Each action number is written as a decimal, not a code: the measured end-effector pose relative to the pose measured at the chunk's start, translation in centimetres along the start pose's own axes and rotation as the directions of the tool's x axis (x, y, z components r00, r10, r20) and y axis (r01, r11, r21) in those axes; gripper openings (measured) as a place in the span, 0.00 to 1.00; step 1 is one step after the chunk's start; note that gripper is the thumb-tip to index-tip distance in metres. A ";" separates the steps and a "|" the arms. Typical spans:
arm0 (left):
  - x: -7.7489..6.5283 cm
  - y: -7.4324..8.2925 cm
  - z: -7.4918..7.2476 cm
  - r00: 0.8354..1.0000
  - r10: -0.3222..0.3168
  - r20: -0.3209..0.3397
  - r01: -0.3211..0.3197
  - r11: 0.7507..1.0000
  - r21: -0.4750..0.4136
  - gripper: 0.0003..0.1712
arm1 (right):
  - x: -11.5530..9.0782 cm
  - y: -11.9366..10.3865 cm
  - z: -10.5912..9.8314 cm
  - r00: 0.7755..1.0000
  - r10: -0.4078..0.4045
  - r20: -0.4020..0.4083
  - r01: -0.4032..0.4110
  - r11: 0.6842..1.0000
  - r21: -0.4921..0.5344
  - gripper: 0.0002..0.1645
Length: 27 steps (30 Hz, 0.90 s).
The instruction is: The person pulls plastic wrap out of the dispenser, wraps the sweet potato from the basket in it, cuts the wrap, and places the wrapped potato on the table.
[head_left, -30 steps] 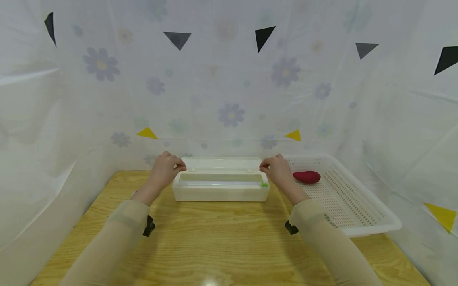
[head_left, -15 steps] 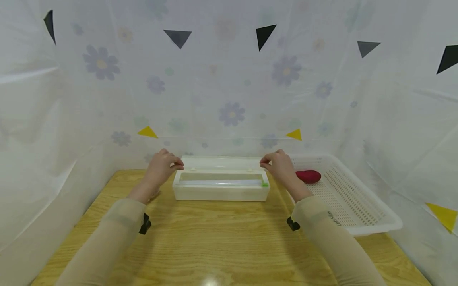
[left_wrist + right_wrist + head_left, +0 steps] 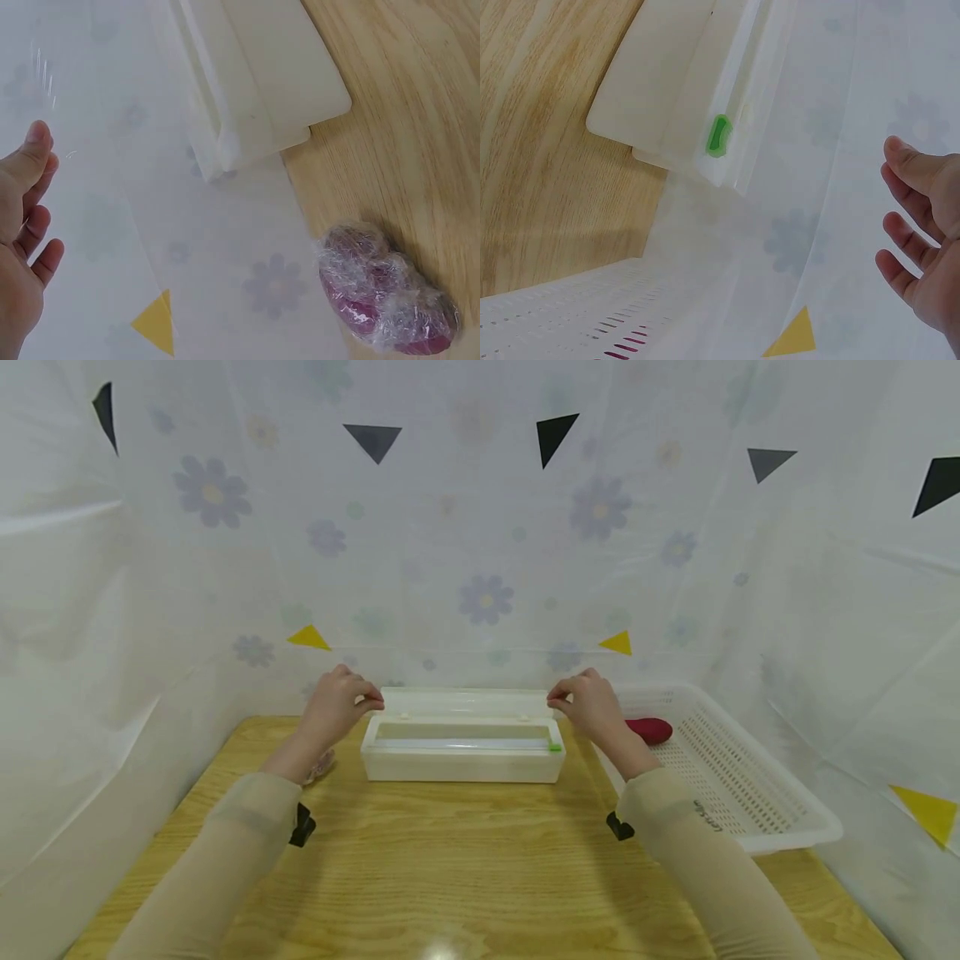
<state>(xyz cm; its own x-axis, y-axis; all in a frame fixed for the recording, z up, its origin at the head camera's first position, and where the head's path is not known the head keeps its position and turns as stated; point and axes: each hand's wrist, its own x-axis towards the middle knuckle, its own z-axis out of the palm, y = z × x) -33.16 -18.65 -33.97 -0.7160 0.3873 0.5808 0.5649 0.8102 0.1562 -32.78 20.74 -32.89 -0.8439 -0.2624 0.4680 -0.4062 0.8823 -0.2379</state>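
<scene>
A long white cling film dispenser (image 3: 462,767) stands on the table with its lid (image 3: 465,702) raised at the back and a pale roll inside. Above its left end my left hand (image 3: 337,703) pinches thumb to fingertips. My right hand (image 3: 588,706) pinches in the same way above the right end. Glints show clear cling film (image 3: 46,81) stretched by the left fingertips; it is nearly invisible elsewhere. A green cutter slider (image 3: 718,136) sits at the dispenser's right end. Left of the dispenser lies a reddish-purple, film-wrapped lump (image 3: 386,292), partly hidden by my left wrist in the head view.
On the right stands a white perforated basket (image 3: 787,793) holding a dark red, oblong sweet-potato-like item (image 3: 651,730), partly behind my right wrist. A white flowered sheet (image 3: 480,527) hangs close behind the dispenser. Bare wooden table (image 3: 450,868) lies in front.
Both hands have risen slightly and moved a little apart, still pinching. The wrapped lump has come into sight beside the left wrist. The dispenser stays in place.
</scene>
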 end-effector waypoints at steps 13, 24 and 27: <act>0.5 0.9 -1.3 1.000 0.004 -0.002 -0.004 1.000 0.012 0.04 | 0.1 -0.3 -1.0 1.000 -0.011 0.008 0.011 1.000 0.021 0.05; 1.0 0.6 -2.0 1.000 0.018 0.001 -0.018 0.999 0.037 0.04 | 0.6 -0.4 -1.9 1.000 -0.009 0.015 0.009 0.999 0.031 0.06; 1.1 0.6 -2.2 1.000 0.026 -0.010 -0.025 0.999 0.034 0.03 | 0.8 -0.3 -2.0 1.000 -0.009 0.008 0.009 0.999 0.039 0.06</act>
<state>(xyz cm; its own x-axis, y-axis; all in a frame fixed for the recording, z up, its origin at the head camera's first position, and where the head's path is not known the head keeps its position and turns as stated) -32.73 -18.69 -31.47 -0.6971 0.4036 0.5926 0.5685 0.8148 0.1137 -32.60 21.05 -30.74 -0.8429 -0.2739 0.4632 -0.4271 0.8641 -0.2664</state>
